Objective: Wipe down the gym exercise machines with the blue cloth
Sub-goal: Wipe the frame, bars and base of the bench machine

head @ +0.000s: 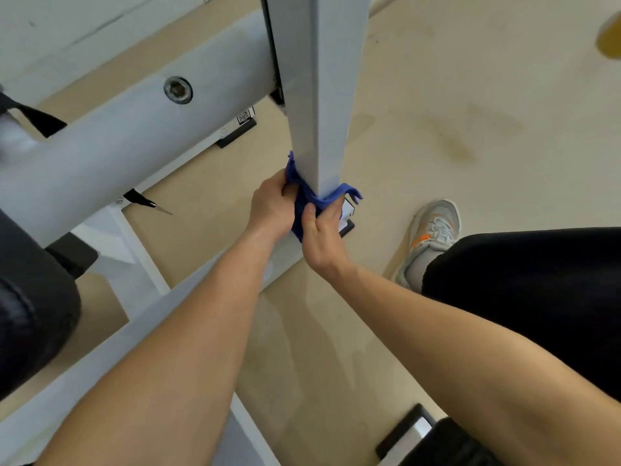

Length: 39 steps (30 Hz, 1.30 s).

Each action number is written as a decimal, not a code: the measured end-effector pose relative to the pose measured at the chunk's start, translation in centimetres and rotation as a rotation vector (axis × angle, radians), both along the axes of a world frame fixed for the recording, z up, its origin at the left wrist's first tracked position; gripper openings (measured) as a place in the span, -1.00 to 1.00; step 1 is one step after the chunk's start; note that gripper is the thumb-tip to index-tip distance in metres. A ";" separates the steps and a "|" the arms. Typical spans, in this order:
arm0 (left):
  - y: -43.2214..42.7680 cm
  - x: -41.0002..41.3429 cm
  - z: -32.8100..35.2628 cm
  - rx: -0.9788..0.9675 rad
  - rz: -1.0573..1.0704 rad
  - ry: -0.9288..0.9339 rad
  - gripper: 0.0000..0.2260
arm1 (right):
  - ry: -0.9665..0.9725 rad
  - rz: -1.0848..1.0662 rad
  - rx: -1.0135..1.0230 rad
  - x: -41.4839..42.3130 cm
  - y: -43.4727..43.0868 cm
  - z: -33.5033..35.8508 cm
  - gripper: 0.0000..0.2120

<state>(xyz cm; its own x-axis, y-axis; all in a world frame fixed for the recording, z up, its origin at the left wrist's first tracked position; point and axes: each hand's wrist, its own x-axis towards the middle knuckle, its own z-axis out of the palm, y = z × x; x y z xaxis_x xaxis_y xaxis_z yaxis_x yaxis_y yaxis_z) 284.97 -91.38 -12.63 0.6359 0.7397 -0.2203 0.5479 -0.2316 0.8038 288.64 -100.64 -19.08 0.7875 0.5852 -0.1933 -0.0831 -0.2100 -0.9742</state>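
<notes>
A blue cloth (304, 200) is wrapped around the foot of a white upright post (319, 95) of the exercise machine, near the floor. My left hand (270, 206) grips the cloth on the post's left side. My right hand (321, 230) grips it from the front and right, with the thumb lying across the cloth. Loose cloth ends stick out at the upper left and at the right of the post. The post's base is hidden behind my hands.
A thick white tube (117, 146) with a bolt (178, 90) runs diagonally at left. A black pad (30, 314) is at lower left. White base rails (111, 348) cross the beige floor. My shoe (433, 237) and black-clad leg (537, 290) are at right.
</notes>
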 end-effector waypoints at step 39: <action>-4.7 -4.1 -2.3 0.497 0.074 0.164 -0.86 | 0.204 0.078 -0.153 2.4 -1.1 0.8 -0.50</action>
<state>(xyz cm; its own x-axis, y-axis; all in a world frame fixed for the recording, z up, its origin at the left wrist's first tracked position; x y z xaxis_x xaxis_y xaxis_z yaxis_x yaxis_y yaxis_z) 280.86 -96.12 -14.90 0.5649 0.8216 0.0765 0.6864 -0.5193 0.5091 291.01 -101.78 -18.32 0.6768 0.5946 -0.4341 -0.2522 -0.3667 -0.8955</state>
